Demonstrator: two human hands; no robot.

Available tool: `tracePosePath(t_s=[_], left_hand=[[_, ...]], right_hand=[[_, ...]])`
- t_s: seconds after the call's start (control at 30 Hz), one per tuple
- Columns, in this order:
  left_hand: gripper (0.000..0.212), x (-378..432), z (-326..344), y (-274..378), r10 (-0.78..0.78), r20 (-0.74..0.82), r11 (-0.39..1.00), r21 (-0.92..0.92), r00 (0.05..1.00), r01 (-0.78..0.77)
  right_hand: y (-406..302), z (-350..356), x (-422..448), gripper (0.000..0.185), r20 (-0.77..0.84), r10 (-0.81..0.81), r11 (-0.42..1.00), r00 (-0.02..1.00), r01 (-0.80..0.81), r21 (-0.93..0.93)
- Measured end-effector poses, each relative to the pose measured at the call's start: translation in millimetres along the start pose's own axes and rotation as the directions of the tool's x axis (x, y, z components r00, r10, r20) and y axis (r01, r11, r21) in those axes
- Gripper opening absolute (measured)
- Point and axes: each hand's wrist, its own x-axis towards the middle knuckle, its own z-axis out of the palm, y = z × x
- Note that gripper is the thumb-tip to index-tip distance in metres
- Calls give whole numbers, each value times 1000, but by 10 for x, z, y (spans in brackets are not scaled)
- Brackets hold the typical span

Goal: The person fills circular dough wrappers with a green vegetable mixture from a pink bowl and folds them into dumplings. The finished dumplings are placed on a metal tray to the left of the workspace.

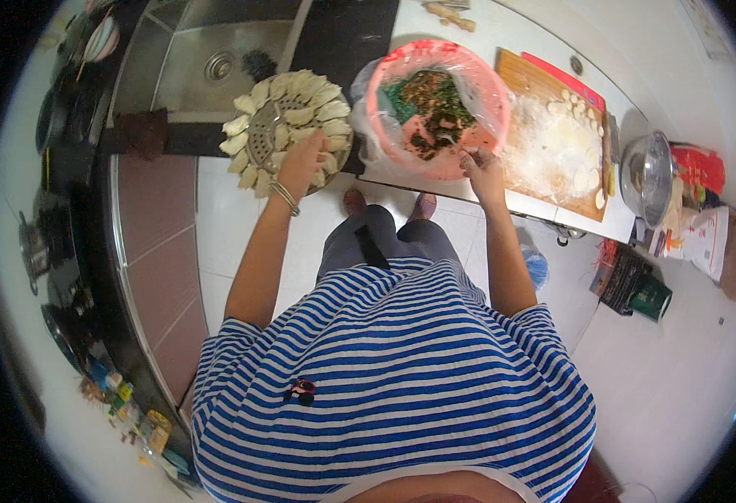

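My left hand (305, 158) reaches over a round perforated metal steamer tray (261, 139), its fingers down among the dumplings. Whether it grips one is hidden by the hand. Pale folded dumplings (325, 95) ring the tray's rim, and several more lie nearer its middle. My right hand (484, 168) is at the near right rim of a pink plastic basin (501, 107), fingers curled. A thin pale utensil, perhaps a spoon (448, 137), lies in the filling close to those fingertips; I cannot tell if they hold it. Chopped green and brown filling (434, 94) sits in the basin.
Right of the basin, a floured wooden board (519, 82) bears small dough pieces (578, 104) and flat wrappers (585, 180). A metal bowl (646, 179) stands beyond it. Clear plastic film (368, 135) drapes the basin's rim. Behind the tray is a steel sink (195, 82).
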Motion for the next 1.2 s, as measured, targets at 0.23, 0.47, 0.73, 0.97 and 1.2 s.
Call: tracePosePath(t_s=[0.23,0.47,0.73,0.97,1.2], left_hand=[[38,31,1318,525,23,273,988,-151,962,20],[33,97,2355,868,-58,358,980,-156,932,121],[30,115,3165,1217,-149,330,980,-79,932,185],[31,60,3393,1242,-176,229,982,-25,957,186],[30,53,3539,1317,-200,218,974,-58,955,217]], right_hand=[[544,-968,127,19,-267,35,980,963,-86,-180],[1191,-1964,447,21,-412,-37,941,910,-107,-320],[1570,-2426,1461,22,-201,-443,627,874,142,-766],[1615,-2502,1983,20,103,-283,454,954,228,-861],[1734,-2722,2004,20,74,-438,485,896,305,-819]])
